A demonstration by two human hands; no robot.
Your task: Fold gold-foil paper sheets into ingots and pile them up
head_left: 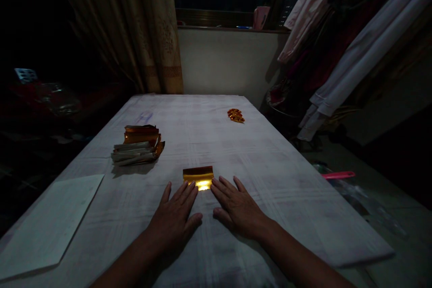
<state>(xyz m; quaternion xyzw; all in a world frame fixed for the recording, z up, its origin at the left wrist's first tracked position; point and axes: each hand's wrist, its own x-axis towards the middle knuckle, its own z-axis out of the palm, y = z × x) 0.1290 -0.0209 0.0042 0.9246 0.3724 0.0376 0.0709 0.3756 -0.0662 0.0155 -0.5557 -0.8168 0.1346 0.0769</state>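
Observation:
A small gold foil sheet [198, 177] lies flat on the cloth-covered table [270, 166] just beyond my fingertips. My left hand [175, 218] rests palm down with fingers stretched out, its fingertips touching the sheet's near left edge. My right hand [236, 207] lies flat beside it, fingers spread, fingertips at the sheet's near right corner. Neither hand grips anything.
A stack of gold and white papers [138, 146] sits at the left middle of the table. Small folded gold pieces [236, 115] lie further back on the right. A white sheet [50, 220] lies at the near left. Curtain [141, 27] and hanging clothes [337, 40] stand behind.

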